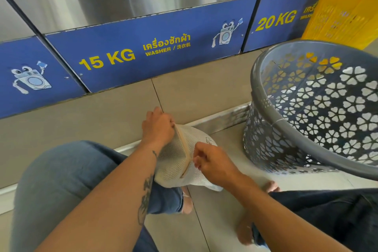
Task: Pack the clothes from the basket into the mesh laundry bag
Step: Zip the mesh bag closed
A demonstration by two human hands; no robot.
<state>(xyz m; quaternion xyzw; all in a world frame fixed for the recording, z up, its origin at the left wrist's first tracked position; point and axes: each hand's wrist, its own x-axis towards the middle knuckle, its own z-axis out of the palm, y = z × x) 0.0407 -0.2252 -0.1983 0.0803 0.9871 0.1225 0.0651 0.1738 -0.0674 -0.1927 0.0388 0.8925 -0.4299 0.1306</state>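
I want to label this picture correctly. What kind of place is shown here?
Most likely a self-service laundromat. Steel machine fronts carry blue panels marked "15 KG WASHER" and "20 KG". A grey laundry basket stands on the tiled floor, and both hands hold a white mesh laundry bag.
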